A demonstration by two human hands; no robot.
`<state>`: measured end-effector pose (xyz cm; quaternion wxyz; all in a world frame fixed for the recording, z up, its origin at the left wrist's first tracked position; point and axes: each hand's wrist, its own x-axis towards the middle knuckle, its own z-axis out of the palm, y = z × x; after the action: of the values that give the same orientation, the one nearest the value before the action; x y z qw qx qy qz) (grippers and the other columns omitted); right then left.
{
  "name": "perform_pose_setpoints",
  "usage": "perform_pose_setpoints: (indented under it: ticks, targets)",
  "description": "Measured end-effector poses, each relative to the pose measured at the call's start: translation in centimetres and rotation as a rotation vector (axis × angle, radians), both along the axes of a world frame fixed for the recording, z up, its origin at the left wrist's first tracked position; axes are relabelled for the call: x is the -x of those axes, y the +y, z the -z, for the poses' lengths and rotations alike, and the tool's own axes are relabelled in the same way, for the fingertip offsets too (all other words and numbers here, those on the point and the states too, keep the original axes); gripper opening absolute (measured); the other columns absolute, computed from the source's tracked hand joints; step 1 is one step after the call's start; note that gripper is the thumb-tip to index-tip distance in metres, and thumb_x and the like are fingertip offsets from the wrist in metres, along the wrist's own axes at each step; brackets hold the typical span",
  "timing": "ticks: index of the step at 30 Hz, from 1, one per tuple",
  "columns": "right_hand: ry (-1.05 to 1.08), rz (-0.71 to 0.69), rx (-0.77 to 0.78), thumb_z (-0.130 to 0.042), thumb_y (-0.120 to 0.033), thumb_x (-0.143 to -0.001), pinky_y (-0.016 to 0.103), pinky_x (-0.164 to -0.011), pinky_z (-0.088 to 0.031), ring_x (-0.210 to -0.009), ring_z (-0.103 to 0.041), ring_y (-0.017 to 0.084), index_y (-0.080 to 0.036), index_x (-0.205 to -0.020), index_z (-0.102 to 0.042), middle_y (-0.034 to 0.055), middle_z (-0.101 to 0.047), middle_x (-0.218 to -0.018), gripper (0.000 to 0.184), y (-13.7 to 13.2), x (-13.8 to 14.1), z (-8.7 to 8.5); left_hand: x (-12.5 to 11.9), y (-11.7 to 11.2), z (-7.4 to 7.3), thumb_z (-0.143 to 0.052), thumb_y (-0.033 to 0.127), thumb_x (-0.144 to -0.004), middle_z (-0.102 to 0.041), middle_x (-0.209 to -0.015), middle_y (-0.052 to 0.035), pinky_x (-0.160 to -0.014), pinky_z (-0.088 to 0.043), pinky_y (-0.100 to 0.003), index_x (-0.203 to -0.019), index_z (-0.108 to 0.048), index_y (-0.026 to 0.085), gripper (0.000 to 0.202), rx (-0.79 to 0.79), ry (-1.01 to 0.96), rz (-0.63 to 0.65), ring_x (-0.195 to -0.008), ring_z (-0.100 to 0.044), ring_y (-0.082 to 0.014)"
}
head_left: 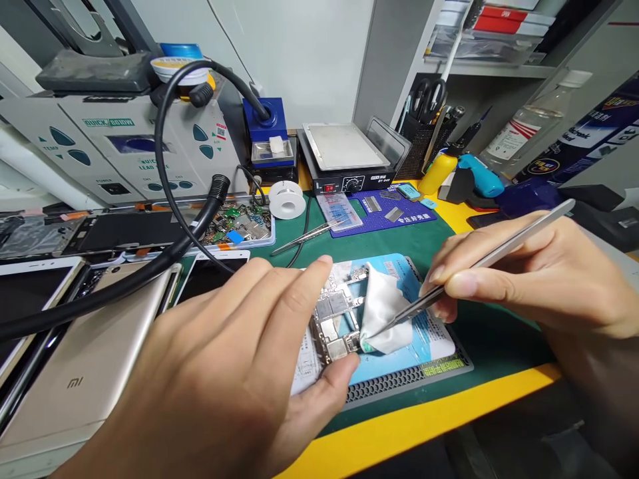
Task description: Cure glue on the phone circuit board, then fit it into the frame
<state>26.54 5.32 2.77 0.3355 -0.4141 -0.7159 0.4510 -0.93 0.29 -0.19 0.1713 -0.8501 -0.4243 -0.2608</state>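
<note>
A phone circuit board (335, 305) with metal shields lies on a light blue printed mat (439, 346). My left hand (239, 339) is closed on the board, thumb at the near edge and fingers at the far edge. Tweezers (522, 233) are pinched between the thumb and fingers of my right hand (529, 273). Their tips press on a folded white cloth (384, 306), which covers the board's right end. A small green patch shows at the cloth's lower corner.
Several phones (90, 359) lie at the left, below a hot-air station (134, 153) whose black hose (170, 259) crosses over them. Behind the mat are another pair of tweezers (309, 236), a solder spool (286, 199) and a heating plate (344, 150). Bottles (529, 126) stand at right.
</note>
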Motion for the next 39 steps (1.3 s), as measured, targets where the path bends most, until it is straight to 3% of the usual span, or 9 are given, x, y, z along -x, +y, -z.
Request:
perform_pose_setpoints:
  ticks: [12,17,27,33,39]
  targets:
    - [0.000,-0.012,0.009,-0.078,-0.025,-0.080,0.023,-0.049,-0.059,-0.057,-0.070,0.019,-0.026,-0.073,-0.080,0.0030,-0.073,-0.060,0.007,0.2,-0.5,-0.2,0.5,0.0,-0.5,-0.067,0.036,-0.086,-0.071,-0.100,-0.0115,-0.064,-0.051,-0.042,-0.127,-0.059,0.006,0.052,0.030,0.007,0.084,-0.092,-0.068,-0.0305]
    - [0.020,-0.027,0.057,-0.078,-0.026,-0.080,0.024,-0.048,-0.058,-0.053,-0.070,0.019,-0.024,-0.071,-0.079,0.0040,-0.073,-0.061,0.009,0.5,-0.7,-0.4,0.7,0.1,-0.5,-0.067,0.033,-0.085,-0.070,-0.097,-0.0104,-0.062,-0.050,-0.040,-0.128,-0.058,0.006,0.052,0.078,-0.020,0.111,-0.086,-0.066,-0.0269]
    - [0.083,0.177,0.020,-0.075,-0.017,-0.080,0.025,-0.044,-0.054,-0.047,-0.064,0.018,-0.019,-0.062,-0.076,0.0044,-0.068,-0.055,0.018,0.4,-1.5,-0.9,0.7,0.3,0.0,-0.064,0.038,-0.086,-0.069,-0.115,-0.0117,-0.085,-0.050,-0.044,-0.134,-0.056,0.007,0.057,0.055,0.016,0.070,-0.103,-0.064,-0.0303]
    - [0.079,0.164,0.044,-0.075,-0.017,-0.079,0.025,-0.045,-0.055,-0.048,-0.064,0.018,-0.019,-0.063,-0.076,0.0043,-0.068,-0.054,0.016,0.4,-1.3,-1.1,0.7,0.4,0.2,-0.066,0.037,-0.082,-0.070,-0.117,-0.0100,-0.072,-0.053,-0.042,-0.135,-0.056,0.012,0.059,0.039,0.031,0.042,-0.097,-0.068,-0.0290]
    - [0.083,0.142,0.061,-0.077,-0.021,-0.080,0.025,-0.045,-0.056,-0.047,-0.066,0.019,-0.020,-0.065,-0.078,0.0045,-0.070,-0.056,0.015,0.5,-1.2,-1.0,0.7,0.2,0.3,-0.057,0.042,-0.084,-0.069,-0.118,-0.0114,-0.068,-0.059,-0.047,-0.136,-0.052,0.018,0.058,0.046,0.023,0.013,-0.098,-0.070,-0.0341]
